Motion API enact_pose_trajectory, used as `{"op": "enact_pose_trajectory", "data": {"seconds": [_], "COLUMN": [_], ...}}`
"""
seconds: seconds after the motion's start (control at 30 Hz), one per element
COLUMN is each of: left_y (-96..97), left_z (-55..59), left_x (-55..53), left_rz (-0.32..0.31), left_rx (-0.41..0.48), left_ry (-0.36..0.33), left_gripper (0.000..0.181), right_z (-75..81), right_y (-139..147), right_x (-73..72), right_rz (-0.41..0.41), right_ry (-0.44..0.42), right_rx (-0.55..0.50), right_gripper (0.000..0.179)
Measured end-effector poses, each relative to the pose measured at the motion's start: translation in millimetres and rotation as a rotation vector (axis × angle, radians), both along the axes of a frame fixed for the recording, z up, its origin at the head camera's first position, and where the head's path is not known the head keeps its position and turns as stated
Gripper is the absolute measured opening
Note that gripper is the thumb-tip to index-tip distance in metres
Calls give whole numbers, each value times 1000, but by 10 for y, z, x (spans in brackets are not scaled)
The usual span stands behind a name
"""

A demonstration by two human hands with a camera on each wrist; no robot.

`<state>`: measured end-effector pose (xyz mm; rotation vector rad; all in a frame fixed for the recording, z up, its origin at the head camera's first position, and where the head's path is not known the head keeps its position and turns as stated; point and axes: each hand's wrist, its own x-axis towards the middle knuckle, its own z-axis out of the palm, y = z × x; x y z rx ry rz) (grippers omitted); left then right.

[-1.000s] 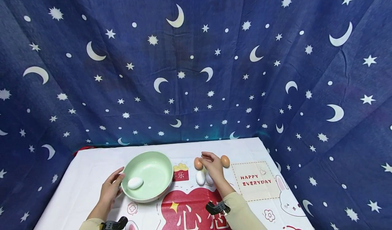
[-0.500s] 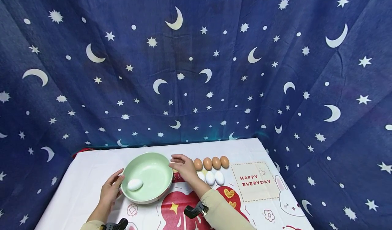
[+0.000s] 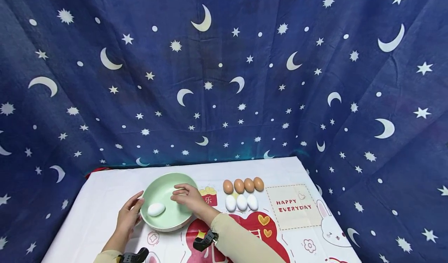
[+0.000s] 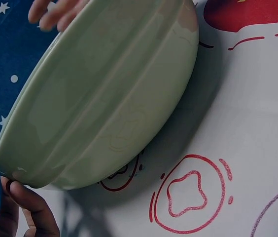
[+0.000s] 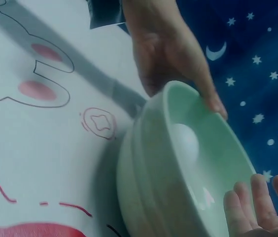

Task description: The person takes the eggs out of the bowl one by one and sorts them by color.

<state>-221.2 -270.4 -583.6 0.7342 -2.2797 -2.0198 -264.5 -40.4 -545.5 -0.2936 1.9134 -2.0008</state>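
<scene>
A light green bowl (image 3: 178,212) stands at the left of the table with a white egg (image 3: 156,209) lying inside it. My left hand (image 3: 127,216) grips the bowl's left rim, its thumb over the edge, as the right wrist view also shows. Over the right half of the bowl hovers my right hand (image 3: 189,197). Its fingers (image 5: 260,197) are loosely extended, thumb apart, with nothing seen between them. To the right of the bowl lie several brown eggs (image 3: 239,186) in a row, with three white eggs (image 3: 241,202) in a row just in front.
A white tablecloth (image 3: 115,185) with red hearts, lettering and rabbit prints covers the table. Behind and beside it hangs a dark blue curtain (image 3: 217,115) with moons and stars. Black bands (image 3: 205,240) sit on both wrists.
My right hand has moved left from above the egg rows, past the bowl's right rim, to over the bowl's inside. The left hand stays on the rim, and the egg rows now show fully.
</scene>
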Motion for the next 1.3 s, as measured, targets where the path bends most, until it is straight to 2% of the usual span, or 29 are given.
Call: {"op": "enact_pose_trajectory", "data": {"seconds": [0.27, 0.5, 0.8, 1.1, 1.3], "left_y": [9, -1, -2, 0, 11], "left_z": [-10, -33, -13, -2, -4], "left_x": [-9, -21, -17, -25, -17], "left_rz": [10, -1, 15, 4, 1], "left_rx": [1, -3, 25, -6, -1], "left_ry": [10, 10, 30, 9, 21], "left_gripper": [55, 56, 51, 54, 53], "right_z": [-117, -164, -249, -256, -272], "right_y": [-249, -372, -467, -566, -574], "right_x": [-15, -54, -125, -98, -90], "right_rz": [-12, 6, 90, 145, 174], "right_ry": [-37, -1, -64, 23, 43], "right_rx": [19, 124, 215, 390, 441], "right_gripper": [44, 44, 45, 48, 47]}}
